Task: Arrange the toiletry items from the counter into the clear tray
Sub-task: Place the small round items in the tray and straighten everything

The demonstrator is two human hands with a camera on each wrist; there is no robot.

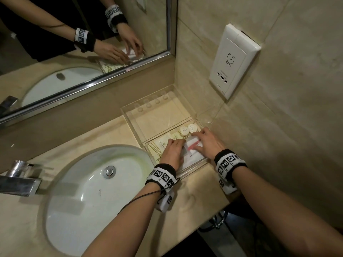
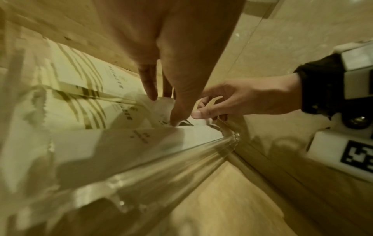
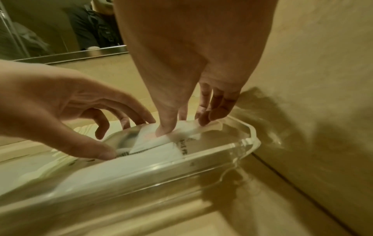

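Note:
The clear tray point(image 1: 132, 125) sits in the counter's corner against the wall. Inside its near end lies a white packet point(image 1: 192, 144) with a pink mark. My left hand point(image 1: 176, 147) pinches its left end between thumb and curled fingers point(image 3: 139, 118). My right hand point(image 1: 202, 141) grips its right end, thumb point(image 3: 165, 127) on top and fingers at the far edge. Cream packets with gold lines point(image 1: 159, 147) lie to the left in the tray, partly under my left hand. Two small white-capped bottles point(image 1: 187, 130) stand just behind the packet. The tray's near rim point(image 3: 201, 159) is below both hands.
A white oval sink point(image 1: 89, 191) fills the counter to the left, with a chrome faucet point(image 1: 20, 179) at its far left. The mirror point(image 1: 74, 43) runs along the back wall. A wall socket point(image 1: 233, 60) hangs above the tray. The counter's front edge point(image 1: 213, 206) is close behind my wrists.

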